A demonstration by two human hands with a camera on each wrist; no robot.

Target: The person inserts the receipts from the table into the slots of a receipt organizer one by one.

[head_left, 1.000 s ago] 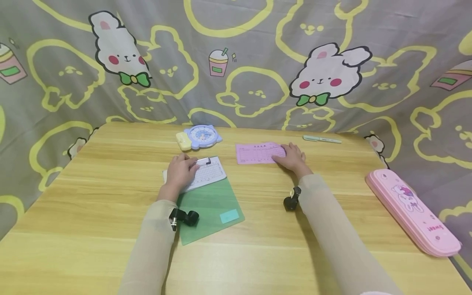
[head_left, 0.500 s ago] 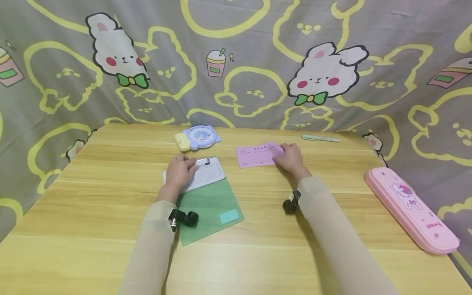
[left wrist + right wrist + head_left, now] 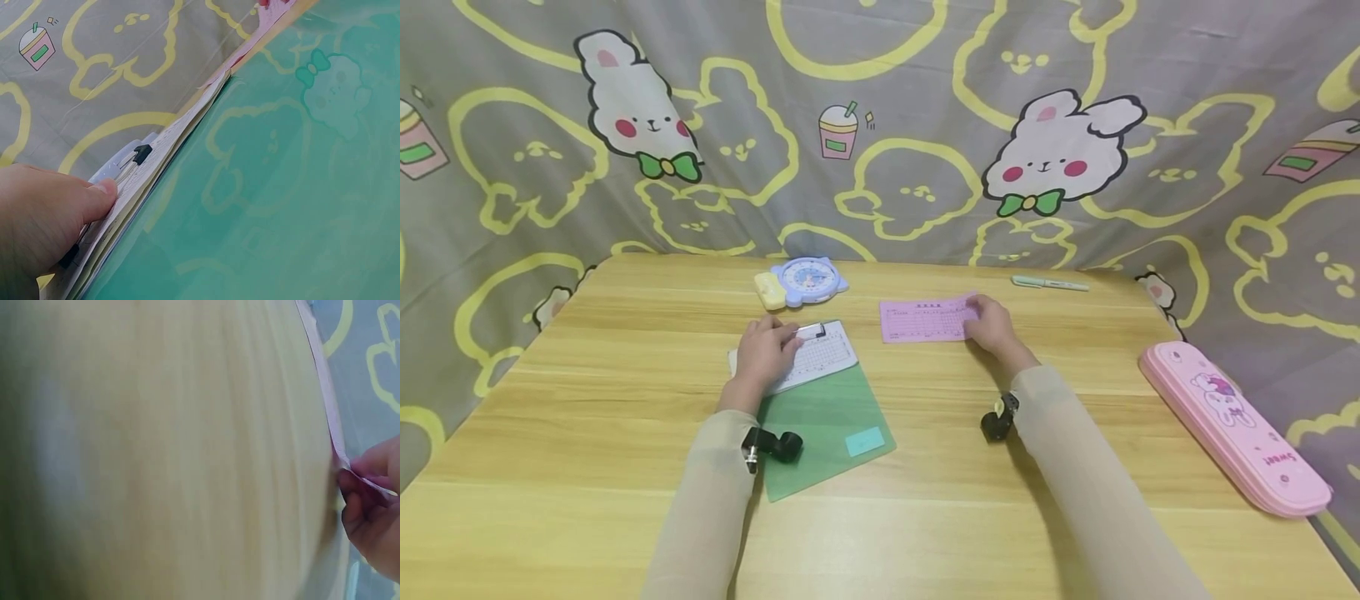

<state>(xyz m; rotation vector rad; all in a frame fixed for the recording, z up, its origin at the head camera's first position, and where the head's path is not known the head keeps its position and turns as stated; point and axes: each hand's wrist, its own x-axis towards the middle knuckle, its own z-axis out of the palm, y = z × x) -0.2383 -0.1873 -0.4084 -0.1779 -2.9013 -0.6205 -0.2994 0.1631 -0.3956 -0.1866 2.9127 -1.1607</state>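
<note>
A green clipboard [image 3: 831,433] lies on the table with white printed forms [image 3: 816,358] under its wire clip [image 3: 812,331]. My left hand [image 3: 766,354] holds its top end. In the left wrist view, the thumb [image 3: 100,199] presses by the clip; the fingers underneath are hidden. To the right is a pink printed form [image 3: 925,321], its right end pinched between the thumb and fingers of my right hand [image 3: 992,325]. The right wrist view shows the pink paper [image 3: 325,400] edge-on, its end between the fingertips of that hand [image 3: 378,506].
A blue clock-shaped toy [image 3: 808,281] with a yellow part stands behind the clipboard. A pale green pen [image 3: 1049,283] lies at the back right. At the right edge is a pink pencil case [image 3: 1236,429]. A patterned curtain [image 3: 917,125] hangs behind the wooden table [image 3: 625,433].
The pink form has gone from curled at its right end to flatter, and sits slightly nearer me. My right hand has shifted to its right edge. The left hand keeps its place on the clipboard.
</note>
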